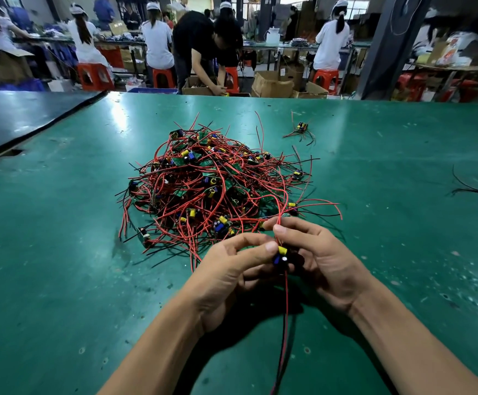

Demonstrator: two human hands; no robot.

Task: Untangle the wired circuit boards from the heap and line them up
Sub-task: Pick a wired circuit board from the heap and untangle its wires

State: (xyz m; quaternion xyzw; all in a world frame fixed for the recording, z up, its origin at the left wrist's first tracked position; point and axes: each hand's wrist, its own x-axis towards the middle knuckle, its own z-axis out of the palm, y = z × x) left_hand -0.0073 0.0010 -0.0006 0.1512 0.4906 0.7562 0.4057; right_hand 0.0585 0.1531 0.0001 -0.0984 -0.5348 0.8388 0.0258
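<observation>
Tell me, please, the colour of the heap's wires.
The wires are mostly red, some black; head view.

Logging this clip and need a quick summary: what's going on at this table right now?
A person is working one board loose at the near edge of the heap on the green table. The left hand pinches the board, and the right hand pinches its red wires just above it. Those wires run up into the heap, so the board does not look free yet. A lone board lies apart beyond the heap; no row shows.
</observation>
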